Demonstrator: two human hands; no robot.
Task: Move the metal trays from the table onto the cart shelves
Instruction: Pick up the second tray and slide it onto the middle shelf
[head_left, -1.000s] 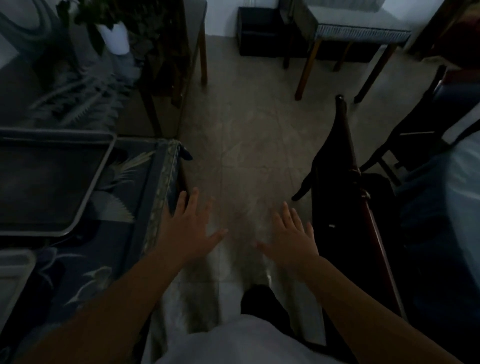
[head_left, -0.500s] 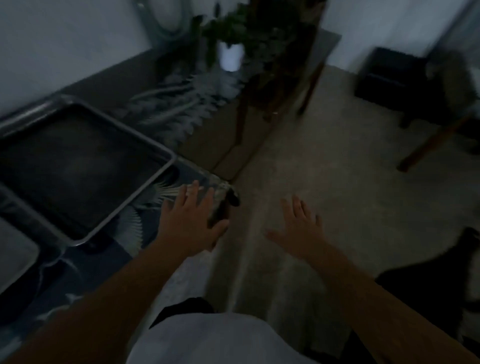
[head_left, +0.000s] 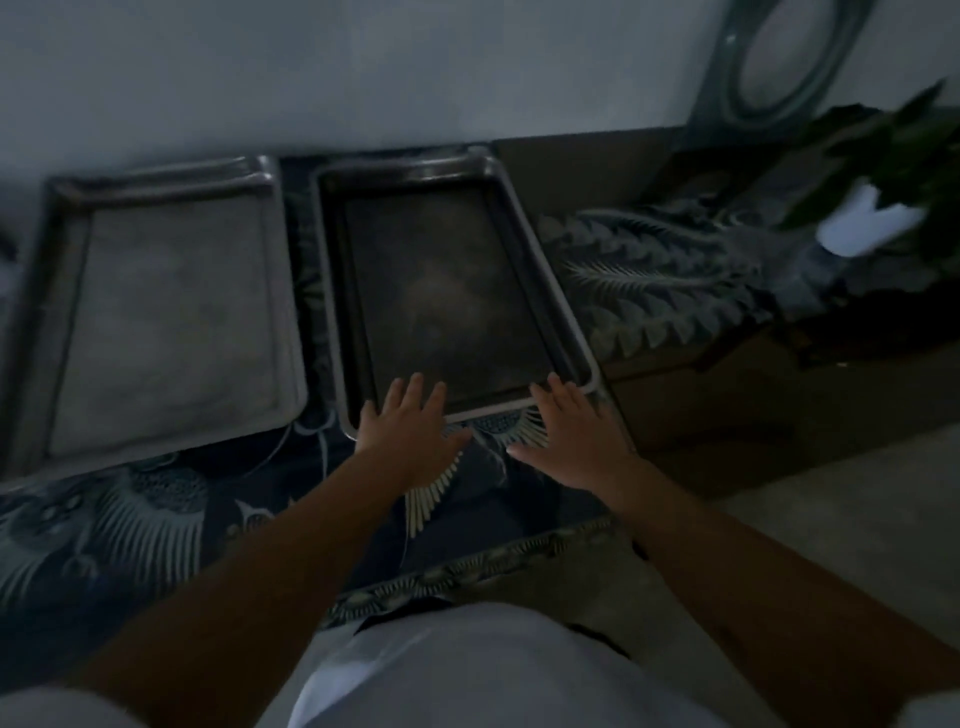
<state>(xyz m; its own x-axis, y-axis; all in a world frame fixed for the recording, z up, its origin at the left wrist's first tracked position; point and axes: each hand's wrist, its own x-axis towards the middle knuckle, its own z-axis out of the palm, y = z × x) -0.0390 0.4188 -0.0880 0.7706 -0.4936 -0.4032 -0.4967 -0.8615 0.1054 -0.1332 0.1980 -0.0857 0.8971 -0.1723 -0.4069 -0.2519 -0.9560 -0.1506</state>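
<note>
Two metal trays lie side by side on a table with a dark patterned cloth (head_left: 156, 519). The dark tray (head_left: 441, 291) is in the middle, and a paler grey tray (head_left: 166, 322) lies to its left. My left hand (head_left: 410, 431) reaches over the dark tray's near rim with straight, spread fingers. My right hand (head_left: 571, 431) hovers at the same tray's near right corner, fingers straight too. Neither hand holds anything. No cart is in view.
A white wall runs behind the table. To the right are a feather-patterned cloth (head_left: 649, 275), a potted plant in a white pot (head_left: 862, 218) and a round-framed object (head_left: 779, 57) leaning on the wall. Bare floor (head_left: 831, 493) shows at lower right.
The view has swung left from the floor and chairs to the table. Both hands have moved forward from over the floor to the dark tray's near rim.
</note>
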